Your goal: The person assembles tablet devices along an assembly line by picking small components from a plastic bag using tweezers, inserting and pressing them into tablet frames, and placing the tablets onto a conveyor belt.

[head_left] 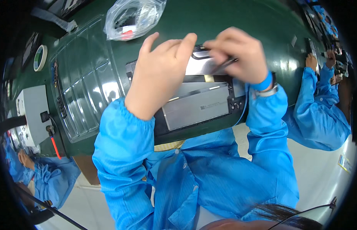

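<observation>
An opened flat electronic device with a black frame (163, 128) lies before me, a grey battery pack (197, 109) along its near side. Over its left part, my left hand (159, 73) has bent fingers at the far edge; its thumb and whatever it grips are hidden. My right hand (239, 57), smeared by motion, is closed around a dark slender tool (223, 66), perhaps tweezers, tilted over the silver plate (199, 66) at the far side. A black curved strip (201, 57) shows between my hands. My right wrist wears a blue band (263, 82).
Left of the device lies a clear plastic tray (88, 86) on the green table. Behind it sits a bag of parts (136, 19). A tape roll (40, 58) and a grey box (34, 111) with cables stand farther left. A co-worker's blue sleeve (307, 99) is at the right.
</observation>
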Available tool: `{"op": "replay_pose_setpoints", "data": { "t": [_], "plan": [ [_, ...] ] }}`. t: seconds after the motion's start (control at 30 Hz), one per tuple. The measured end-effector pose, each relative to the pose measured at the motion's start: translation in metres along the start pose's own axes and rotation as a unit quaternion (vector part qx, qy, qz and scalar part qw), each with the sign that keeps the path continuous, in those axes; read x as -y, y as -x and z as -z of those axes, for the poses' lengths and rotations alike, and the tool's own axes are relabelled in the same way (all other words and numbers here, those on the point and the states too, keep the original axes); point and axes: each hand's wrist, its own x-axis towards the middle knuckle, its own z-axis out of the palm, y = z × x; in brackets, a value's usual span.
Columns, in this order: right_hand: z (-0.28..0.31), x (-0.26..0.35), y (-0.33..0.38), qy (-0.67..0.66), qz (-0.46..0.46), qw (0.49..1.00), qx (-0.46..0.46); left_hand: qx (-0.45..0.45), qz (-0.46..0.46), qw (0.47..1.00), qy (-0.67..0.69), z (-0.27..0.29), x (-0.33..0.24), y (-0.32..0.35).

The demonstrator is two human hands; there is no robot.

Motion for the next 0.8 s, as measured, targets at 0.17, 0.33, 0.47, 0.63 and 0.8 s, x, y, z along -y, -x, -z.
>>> {"op": "replay_pose_setpoints", "data": {
  "t": [0.17, 0.33, 0.47, 0.63, 0.8],
  "plan": [
    [0.056, -0.033, 0.025, -0.067, -0.174, 0.982, 0.019, 0.017, -0.072, 0.967, -0.243, -0.004, -0.030, -0.003],
    [0.038, -0.053, 0.033, -0.076, -0.160, 0.978, 0.105, 0.061, -0.016, 0.989, -0.130, 0.013, -0.020, -0.001],
    [0.039, -0.049, 0.037, -0.074, -0.114, 0.990, 0.037, 0.080, -0.007, 0.995, -0.059, 0.019, -0.011, 0.000],
    [0.049, -0.043, 0.036, -0.306, -0.178, 0.934, 0.053, 0.106, -0.026, 0.991, -0.071, 0.022, -0.008, 0.001],
    [0.040, -0.043, 0.034, -0.184, -0.233, 0.948, 0.115, 0.095, -0.020, 0.993, -0.068, 0.020, -0.007, 0.001]
  ]
}}
